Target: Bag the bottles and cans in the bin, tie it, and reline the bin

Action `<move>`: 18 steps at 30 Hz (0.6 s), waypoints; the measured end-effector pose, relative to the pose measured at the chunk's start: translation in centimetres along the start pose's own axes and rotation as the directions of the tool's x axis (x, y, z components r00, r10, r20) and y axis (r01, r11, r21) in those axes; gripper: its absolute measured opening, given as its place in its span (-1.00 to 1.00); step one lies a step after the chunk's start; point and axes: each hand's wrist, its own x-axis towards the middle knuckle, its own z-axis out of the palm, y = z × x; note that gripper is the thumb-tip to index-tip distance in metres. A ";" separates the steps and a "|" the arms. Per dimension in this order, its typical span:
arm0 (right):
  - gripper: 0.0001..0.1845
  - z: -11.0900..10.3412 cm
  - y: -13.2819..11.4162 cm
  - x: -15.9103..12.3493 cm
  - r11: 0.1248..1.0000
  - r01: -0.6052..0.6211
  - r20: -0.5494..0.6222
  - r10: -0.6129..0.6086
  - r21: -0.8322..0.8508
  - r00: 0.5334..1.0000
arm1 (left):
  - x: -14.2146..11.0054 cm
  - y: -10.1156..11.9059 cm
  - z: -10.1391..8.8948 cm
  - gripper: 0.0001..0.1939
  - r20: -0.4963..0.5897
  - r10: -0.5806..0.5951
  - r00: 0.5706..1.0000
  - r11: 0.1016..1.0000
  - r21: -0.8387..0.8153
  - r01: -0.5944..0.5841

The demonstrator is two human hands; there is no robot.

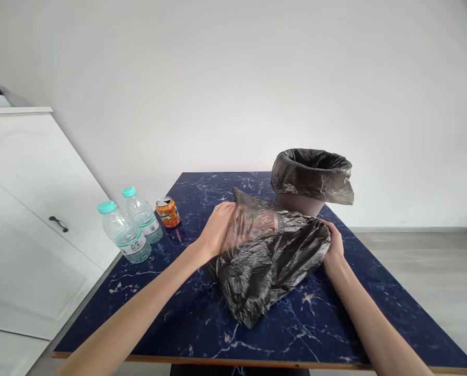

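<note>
A crumpled black plastic bag, thin and partly see-through, is spread between my hands over the table. At its left side is my left hand, its fingers covered by the translucent plastic and apparently closed on the bag. A reddish shape shows faintly through the film beside those fingers; I cannot make out what it is. My right hand grips the bag's right edge, with the fingertips partly hidden behind it. Just behind the bag stands a bin lined with a black bag folded over its rim.
Two clear bottles with turquoise caps, a nearer bottle and a farther bottle, stand at the left. Beside them is an orange drink can. The dark blue marbled table meets a white wall; a white cabinet stands left.
</note>
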 end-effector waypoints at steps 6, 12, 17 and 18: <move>-0.93 -0.5 -0.9 -0.1 0.999 0.023 -0.094 -0.027 -0.039 0.995 | -3.4 -1.0 -6.1 -0.21 0.064 -0.188 0.980 0.961 0.218 0.170; -0.84 -0.2 -0.9 -0.9 0.998 0.045 -0.177 -0.052 -0.042 0.983 | -5.2 -3.3 -10.5 -0.38 0.133 -0.219 0.967 0.783 0.615 0.093; -0.78 0.0 -0.9 -1.1 0.998 0.048 -0.174 -0.054 -0.036 0.983 | -5.3 -4.1 -9.8 -0.49 0.189 -0.233 0.954 0.605 0.796 -0.010; -0.77 0.0 -0.8 -1.1 0.998 0.047 -0.165 -0.053 -0.038 0.985 | -5.3 -4.1 -9.3 -0.51 0.191 -0.238 0.952 0.598 0.801 -0.011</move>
